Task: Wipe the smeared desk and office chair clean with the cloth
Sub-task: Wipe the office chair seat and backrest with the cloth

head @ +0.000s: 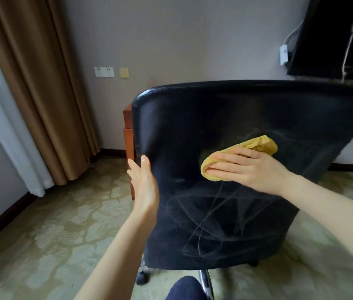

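The black office chair (225,118) stands with its backrest turned toward me, filling the middle and right of the head view. Pale curved smear lines cross its lower half. A crumpled yellow cloth (262,144) lies against the middle of the backrest. My right hand (249,167) presses it flat onto the leather with straight fingers pointing left. My left hand (144,180) is open, its straight fingers resting along the backrest's left edge. Only a corner of the reddish wooden desk (128,135) shows behind the chair's left side.
Brown curtains (41,83) and a white sheer hang at the left. Wall sockets (104,71) sit on the grey wall behind. A dark cloth-covered object (333,35) hangs at the top right. Patterned carpet (63,224) lies underfoot; my knee (186,289) shows at the bottom.
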